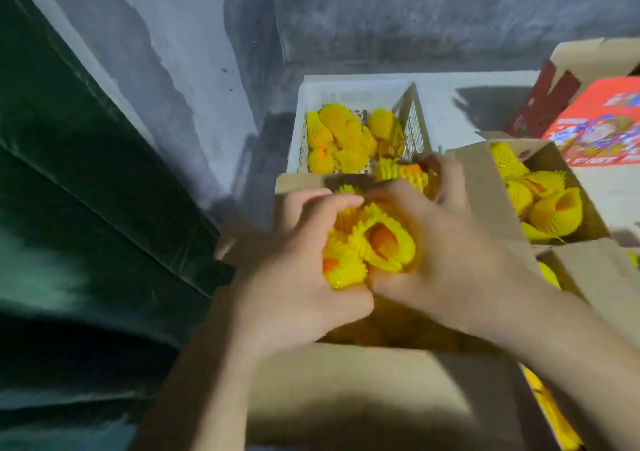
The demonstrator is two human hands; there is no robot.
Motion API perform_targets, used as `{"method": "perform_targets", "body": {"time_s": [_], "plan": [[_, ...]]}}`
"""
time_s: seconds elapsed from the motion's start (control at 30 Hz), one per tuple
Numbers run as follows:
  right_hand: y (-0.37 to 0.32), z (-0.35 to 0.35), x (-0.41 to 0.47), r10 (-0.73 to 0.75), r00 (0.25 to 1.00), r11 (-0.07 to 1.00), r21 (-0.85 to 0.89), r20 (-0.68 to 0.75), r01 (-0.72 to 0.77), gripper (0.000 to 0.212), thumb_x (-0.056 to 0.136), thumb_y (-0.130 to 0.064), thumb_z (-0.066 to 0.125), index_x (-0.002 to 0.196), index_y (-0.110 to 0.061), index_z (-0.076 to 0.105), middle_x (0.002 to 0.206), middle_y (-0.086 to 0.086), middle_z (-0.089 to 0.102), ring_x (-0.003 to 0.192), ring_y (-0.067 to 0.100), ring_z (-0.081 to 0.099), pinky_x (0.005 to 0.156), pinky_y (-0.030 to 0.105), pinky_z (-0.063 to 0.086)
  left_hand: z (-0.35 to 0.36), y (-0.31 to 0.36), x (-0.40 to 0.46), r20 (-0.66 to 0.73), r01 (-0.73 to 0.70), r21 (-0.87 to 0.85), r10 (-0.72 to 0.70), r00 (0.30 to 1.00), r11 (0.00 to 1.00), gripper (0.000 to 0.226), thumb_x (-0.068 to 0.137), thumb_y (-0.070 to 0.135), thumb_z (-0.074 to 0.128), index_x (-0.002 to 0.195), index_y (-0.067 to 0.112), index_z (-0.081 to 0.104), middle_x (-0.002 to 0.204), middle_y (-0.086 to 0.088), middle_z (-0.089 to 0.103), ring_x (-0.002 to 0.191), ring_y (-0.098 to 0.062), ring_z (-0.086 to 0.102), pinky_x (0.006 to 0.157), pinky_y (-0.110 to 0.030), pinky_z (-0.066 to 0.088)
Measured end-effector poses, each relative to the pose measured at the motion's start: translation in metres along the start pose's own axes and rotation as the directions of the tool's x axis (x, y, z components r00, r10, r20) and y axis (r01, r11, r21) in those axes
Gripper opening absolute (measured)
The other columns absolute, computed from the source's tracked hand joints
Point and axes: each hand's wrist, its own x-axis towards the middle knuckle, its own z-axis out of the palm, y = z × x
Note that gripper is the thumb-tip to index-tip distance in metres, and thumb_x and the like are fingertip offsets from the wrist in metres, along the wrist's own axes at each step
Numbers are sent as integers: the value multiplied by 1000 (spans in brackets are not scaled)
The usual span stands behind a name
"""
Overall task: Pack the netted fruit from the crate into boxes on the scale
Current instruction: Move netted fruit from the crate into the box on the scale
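Both hands are down in an open cardboard box (346,391) right in front of me. My left hand (298,274) and my right hand (440,253) curl around a cluster of orange fruit in yellow foam nets (377,242), gripping them from either side. Another netted fruit (405,171) sits at my right fingertips by the box's far edge. Behind the box stands a white plastic crate (412,111) with several more netted fruit (343,135) in it. No scale can be seen; the box hides whatever it stands on.
A second cardboard box (481,180) with netted fruit stands to the right. A red printed carton (599,128) lies at the far right. A dark green curtain (69,208) hangs on the left before a grey concrete wall (381,10).
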Motion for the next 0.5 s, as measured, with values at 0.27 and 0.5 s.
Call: {"method": "perform_targets", "body": {"time_s": [0.27,0.5], "plan": [[7,53,-65,382,913,922,-124,145,-366,127,68,-83,67,163,-37,-4,172,6,-2,157,31,19,123,46,28,35,-33,-43,-34,43,213,-37,999,976,86,86,66,67,158,37,28,156,6,33,144,-27,33,113,-47,37],[-48,52,-90,141,990,963,-229,-15,-141,78,89,-49,67,155,-20,38,151,15,44,132,39,52,107,46,45,6,-47,-96,-138,-84,115,99,985,990,33,98,34,64,131,28,64,130,3,59,120,-18,56,101,-33,45]]}}
